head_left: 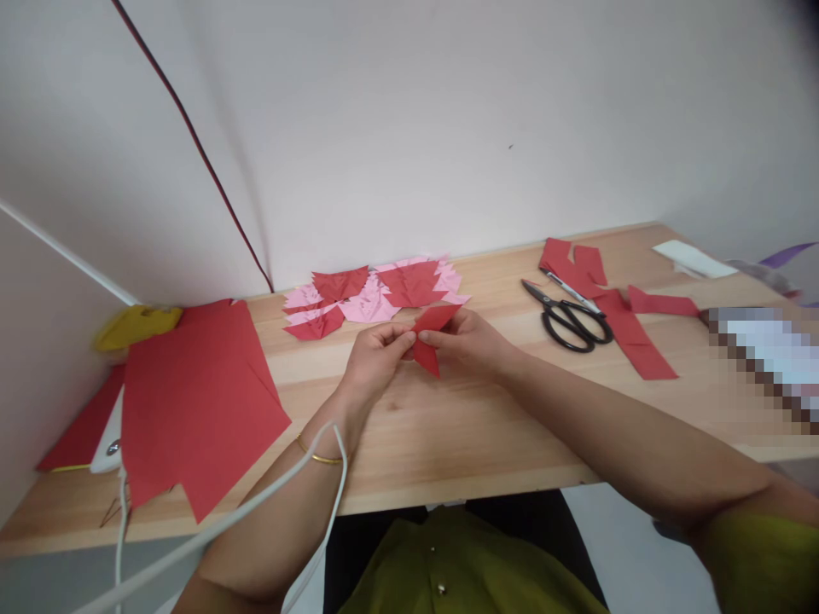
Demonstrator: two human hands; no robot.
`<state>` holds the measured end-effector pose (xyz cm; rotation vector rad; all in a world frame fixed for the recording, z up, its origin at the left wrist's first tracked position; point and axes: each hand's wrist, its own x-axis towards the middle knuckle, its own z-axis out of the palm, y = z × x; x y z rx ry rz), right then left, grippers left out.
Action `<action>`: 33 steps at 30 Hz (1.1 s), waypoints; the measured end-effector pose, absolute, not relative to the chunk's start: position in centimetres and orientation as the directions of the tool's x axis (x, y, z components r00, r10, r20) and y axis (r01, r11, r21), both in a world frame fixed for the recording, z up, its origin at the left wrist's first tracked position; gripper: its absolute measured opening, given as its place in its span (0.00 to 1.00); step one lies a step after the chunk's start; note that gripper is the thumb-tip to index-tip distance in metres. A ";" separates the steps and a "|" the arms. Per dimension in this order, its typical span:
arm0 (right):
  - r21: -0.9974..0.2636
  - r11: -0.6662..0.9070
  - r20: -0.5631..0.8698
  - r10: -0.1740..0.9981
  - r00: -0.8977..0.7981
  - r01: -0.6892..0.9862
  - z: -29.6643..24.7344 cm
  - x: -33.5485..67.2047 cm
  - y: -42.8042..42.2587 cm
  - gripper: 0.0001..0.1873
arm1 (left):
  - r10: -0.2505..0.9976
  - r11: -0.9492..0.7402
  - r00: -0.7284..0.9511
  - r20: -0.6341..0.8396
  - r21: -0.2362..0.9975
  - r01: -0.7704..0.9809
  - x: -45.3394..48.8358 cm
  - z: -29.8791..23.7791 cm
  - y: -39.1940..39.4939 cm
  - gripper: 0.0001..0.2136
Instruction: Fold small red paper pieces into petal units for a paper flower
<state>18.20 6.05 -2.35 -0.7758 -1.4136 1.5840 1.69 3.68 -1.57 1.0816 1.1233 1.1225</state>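
From where I stand, the work sits in the middle of the worktop (415, 460): a small folded red piece (437, 320), held up just above the wood between the two hands. The left hand (379, 351) pinches its left edge between thumb and fingertips. The right hand (472, 339) pinches it too, thumb laid across the near face, the other fingers mostly hidden behind the paper. The thumbs are close together, and the piece stands tilted, one point up and to the right, another down towards the lap.

I take the step in hand to be folding or creasing; no blade is at the paper, and the scissors (569, 324) lie off to the right, beside a pen (572, 290) and some red strips (640, 341). Behind the hands, near the wall, rests a cluster of red and pink pieces (409, 283) with jagged edges, and a large red sheet (198, 392) lies to the left.

To my eye, the next move calls for one hand to keep the layers lined up while the other thumb runs firmly along the fold. A loose pinch could let the edges slip askew.
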 end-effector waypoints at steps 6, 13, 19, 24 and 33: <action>-0.964 -0.050 0.074 0.894 -0.442 -0.261 -2.9 17.9 6.0 0.11 | 0.991 0.119 0.072 -0.111 0.987 -0.113 1.6 -1.7 3.7 0.09; -0.956 0.071 0.213 0.837 -0.505 -0.286 -2.7 18.1 6.1 0.09 | 0.991 0.132 -0.014 -0.134 0.987 -0.094 1.8 -1.4 3.7 0.05; -0.961 0.040 0.184 0.835 -0.519 -0.275 -2.3 18.2 6.2 0.08 | 0.985 0.164 -0.021 -0.171 0.967 -0.193 1.6 -1.0 3.8 0.05; -0.973 0.091 0.188 0.849 -0.494 -0.213 -2.3 18.5 6.4 0.09 | 0.986 0.163 0.069 -0.153 0.971 -0.177 1.2 -0.8 3.8 0.07; -0.967 0.177 0.252 0.785 -0.565 -0.185 -1.8 18.9 6.5 0.09 | 0.993 0.097 0.071 -0.095 0.995 -0.023 1.2 -1.0 3.9 0.13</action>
